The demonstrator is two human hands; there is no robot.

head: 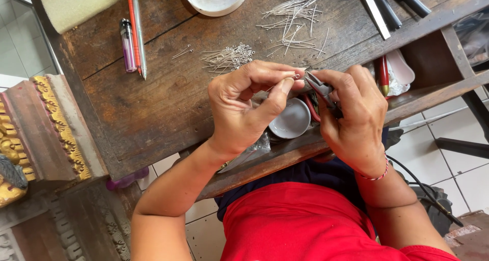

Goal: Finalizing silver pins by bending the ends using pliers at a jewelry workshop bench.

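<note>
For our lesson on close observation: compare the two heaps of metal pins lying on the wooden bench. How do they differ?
1. The nearer pins lie bunched in a tight heap; the farther pins are scattered loosely.
2. The nearer pins show small looped ends; the farther pins look plain and straight, with no loops visible.
3. The nearer pins lie just beyond the left hand; the farther pins sit toward the bench's back edge.
Both are thin silver wire.

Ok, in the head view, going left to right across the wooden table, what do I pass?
Purple lighter → orange pen → pile of eye pins → left hand pinching a pin → small pliers → right hand → red-handled tool.
</note>
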